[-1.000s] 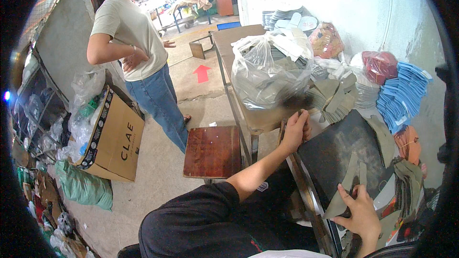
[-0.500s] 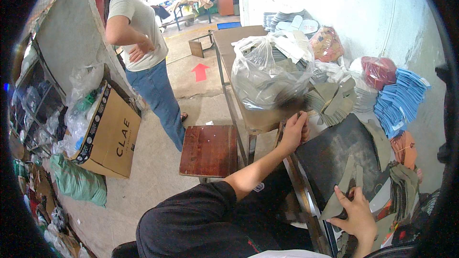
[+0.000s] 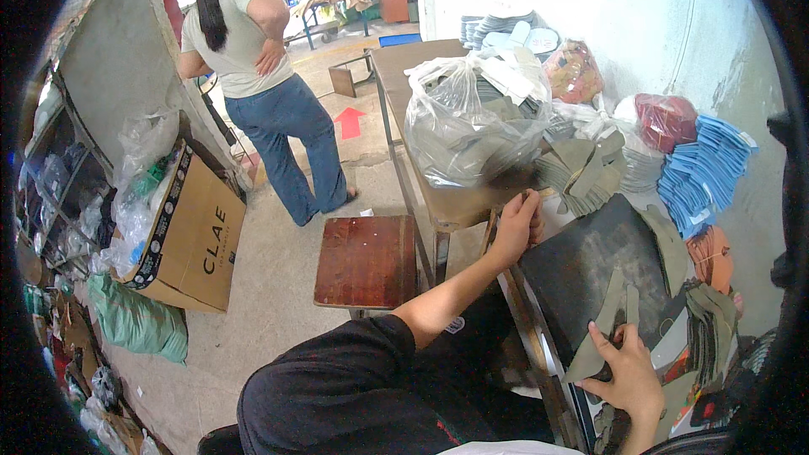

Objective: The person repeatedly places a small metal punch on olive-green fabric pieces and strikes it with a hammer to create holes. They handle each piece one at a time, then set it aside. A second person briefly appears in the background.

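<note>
My left hand [image 3: 516, 227] is closed in a fist beside the far left corner of a black board [image 3: 590, 257]. Whatever it grips is hidden; a dark smear shows just above it. Lower on the board, my right hand [image 3: 630, 375] rests with its fingers spread, thumb and fingertips touching a long grey-green cut piece [image 3: 600, 333]. A narrower strip of the same colour [image 3: 632, 303] lies beside that piece, above the fingers. Another curved grey-green piece [image 3: 663, 248] lies along the board's right edge.
A clear plastic bag of grey-green pieces [image 3: 472, 139] sits on the brown table [image 3: 413, 59]. Fanned grey-green pieces [image 3: 581, 173], blue stacks [image 3: 704, 173] and an orange bundle [image 3: 710, 259] border the board. At left are a wooden stool [image 3: 366, 261], a cardboard box [image 3: 198, 236] and a standing person [image 3: 261, 76].
The standing person has turned their back and shifted. Both my hands stay in nearly the same places, the left still closed and the right still on the grey-green piece.
</note>
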A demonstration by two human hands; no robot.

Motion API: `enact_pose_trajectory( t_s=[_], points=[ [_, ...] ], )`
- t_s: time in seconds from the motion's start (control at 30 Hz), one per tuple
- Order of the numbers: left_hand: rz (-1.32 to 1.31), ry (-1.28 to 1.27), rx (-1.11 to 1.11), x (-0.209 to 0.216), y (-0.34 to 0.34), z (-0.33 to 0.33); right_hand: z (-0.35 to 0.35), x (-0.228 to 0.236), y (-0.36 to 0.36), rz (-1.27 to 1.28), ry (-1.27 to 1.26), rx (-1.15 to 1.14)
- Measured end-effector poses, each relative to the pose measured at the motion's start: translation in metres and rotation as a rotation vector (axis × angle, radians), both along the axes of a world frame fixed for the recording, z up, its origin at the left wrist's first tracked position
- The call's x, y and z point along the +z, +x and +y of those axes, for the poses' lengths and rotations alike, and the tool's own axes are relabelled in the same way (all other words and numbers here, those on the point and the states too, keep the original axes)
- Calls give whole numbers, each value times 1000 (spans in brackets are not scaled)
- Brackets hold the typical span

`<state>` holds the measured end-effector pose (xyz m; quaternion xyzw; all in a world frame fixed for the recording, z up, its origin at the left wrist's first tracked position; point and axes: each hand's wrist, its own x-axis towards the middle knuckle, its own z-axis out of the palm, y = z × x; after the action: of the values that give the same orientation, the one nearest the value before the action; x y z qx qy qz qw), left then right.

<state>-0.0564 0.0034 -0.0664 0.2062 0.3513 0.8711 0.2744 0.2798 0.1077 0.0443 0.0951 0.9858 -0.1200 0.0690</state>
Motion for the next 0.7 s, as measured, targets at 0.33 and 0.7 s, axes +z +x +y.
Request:
enact_pose_trajectory(
  t_s=[0.33, 0.7],
  points=[
    [-1, 10, -40, 3, 1, -3, -2, 2, 0, 0, -4, -7],
    [-16, 10, -28, -3, -3, 0, -2, 2, -1, 12, 14, 3]
  ],
)
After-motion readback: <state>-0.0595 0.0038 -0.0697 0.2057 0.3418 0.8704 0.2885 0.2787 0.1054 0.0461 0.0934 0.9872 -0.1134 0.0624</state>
